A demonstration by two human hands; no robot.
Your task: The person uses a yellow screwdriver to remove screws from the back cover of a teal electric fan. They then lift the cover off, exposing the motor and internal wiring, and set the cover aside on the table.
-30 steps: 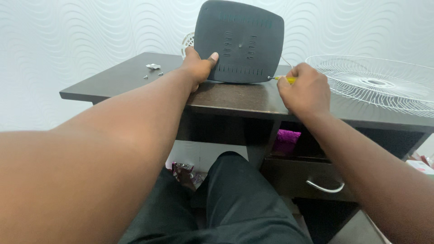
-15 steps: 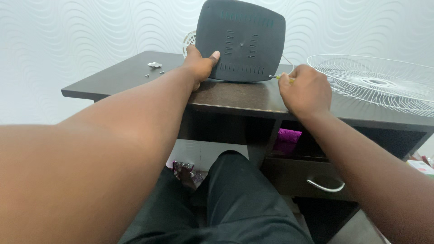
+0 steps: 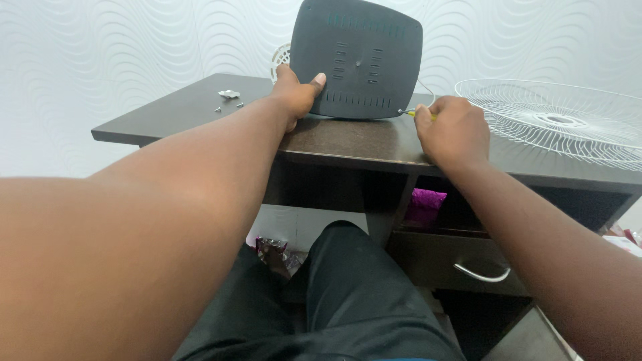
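Over the last second little has moved: the left hand (image 3: 294, 93) still grips the dark grey vented plastic cover (image 3: 358, 60) upright on the dark wooden surface (image 3: 334, 140), while the right hand (image 3: 451, 130), closed on a yellow-handled screwdriver (image 3: 420, 114), has edged closer to the cover's lower right corner.

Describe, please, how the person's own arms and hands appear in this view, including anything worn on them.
Both arms are bare along all that shows: no sleeves, watch, bracelets or gloves. The left hand and right hand carry no visible rings. The left thumbnail is short and unpainted. The left forearm looms large and broad near the camera; the right looks slimmer. Dark trousers cover the legs below.
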